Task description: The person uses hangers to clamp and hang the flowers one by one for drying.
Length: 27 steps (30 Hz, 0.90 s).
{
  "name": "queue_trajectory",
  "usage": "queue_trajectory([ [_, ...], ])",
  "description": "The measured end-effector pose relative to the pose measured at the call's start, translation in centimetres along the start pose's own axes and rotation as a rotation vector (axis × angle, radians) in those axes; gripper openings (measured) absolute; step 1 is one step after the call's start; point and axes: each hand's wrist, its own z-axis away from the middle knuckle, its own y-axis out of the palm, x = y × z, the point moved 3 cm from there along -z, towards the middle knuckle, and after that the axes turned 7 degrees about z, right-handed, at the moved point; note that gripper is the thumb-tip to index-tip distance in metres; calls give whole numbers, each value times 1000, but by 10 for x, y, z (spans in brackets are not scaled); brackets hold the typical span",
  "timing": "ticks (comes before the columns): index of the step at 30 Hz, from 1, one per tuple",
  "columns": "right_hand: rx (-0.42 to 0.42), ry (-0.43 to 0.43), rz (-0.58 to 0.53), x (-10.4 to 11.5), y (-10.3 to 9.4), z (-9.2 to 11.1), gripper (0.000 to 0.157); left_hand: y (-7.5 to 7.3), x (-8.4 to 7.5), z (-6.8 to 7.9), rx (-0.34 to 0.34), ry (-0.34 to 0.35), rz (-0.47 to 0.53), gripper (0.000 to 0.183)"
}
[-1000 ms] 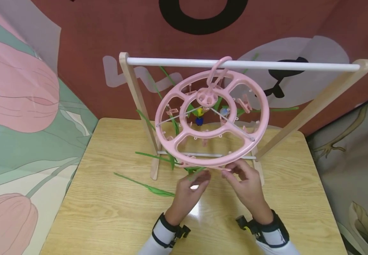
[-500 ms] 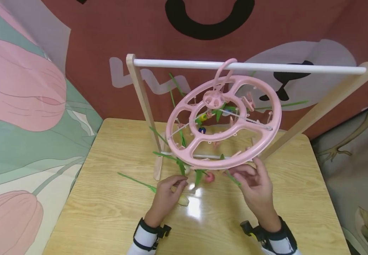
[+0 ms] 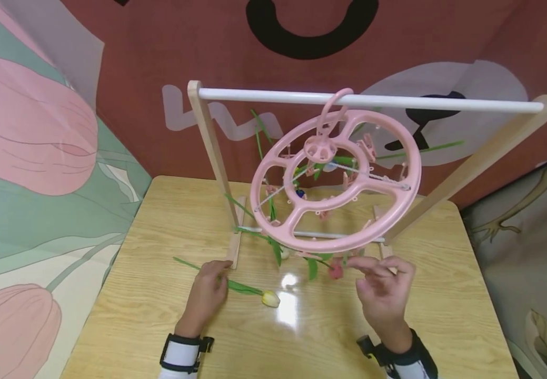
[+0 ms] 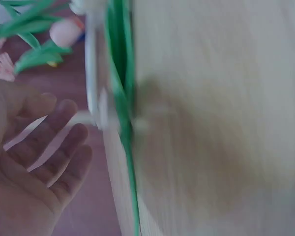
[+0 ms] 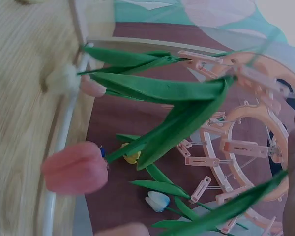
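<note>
My left hand [image 3: 207,295], fingers loosely bent and holding nothing, is over the stem of a yellow tulip [image 3: 270,299] lying on the table. In the left wrist view, its green leaves and stem [image 4: 122,93] run beside that hand [image 4: 39,157]. A pink tulip [image 3: 335,271] hangs head-down under the front rim of a round pink clip hanger [image 3: 335,245]. My right hand [image 3: 387,289] is beside that tulip, fingers and thumb apart. The right wrist view shows the tulip's pink bloom [image 5: 76,168] and its leaves close to a clip [image 5: 260,81].
The hanger hooks over the white bar [image 3: 273,96] of a wooden-legged rack [image 3: 211,152]. Other tulips, including a white one [image 3: 285,252] and a blue one [image 3: 300,193], hang below it. The wooden table [image 3: 169,210] ends at a printed cloth backdrop.
Both hands were at the hanger's front clip. My left hand has moved left and down to the yellow tulip. My right hand has drawn slightly away, and the pink tulip's bloom is now visible below the rim.
</note>
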Motion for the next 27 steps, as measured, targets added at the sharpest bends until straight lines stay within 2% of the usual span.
queue_trajectory([
  [2, 81, -20, 46, -1, 4, 1, 28, -6, 9, 2, 23, 10, -84, 37],
  [4, 192, -20, 177, -3, 8, 5, 21, -10, 16, 4, 41, 26, -163, 34],
  [8, 391, 59, 521, -11, 8, 24, 27, -17, 26, 6, 66, 66, -284, 24],
  [10, 484, 125, 646, -17, 7, 34, 29, -19, 29, 6, 76, 88, -336, 22],
  [13, 617, 227, 723, -27, 6, 46, 30, -20, 31, 7, 97, 132, -424, 25],
  [17, 742, 321, 747, -42, 7, 57, 37, -20, 30, 7, 127, 182, -529, 24],
  [22, 824, 374, 818, -62, 8, 65, 46, -19, 29, 6, 154, 202, -568, 22],
  [27, 887, 484, 862, -81, 7, 72, 52, -15, 29, 7, 206, 220, -608, 22],
])
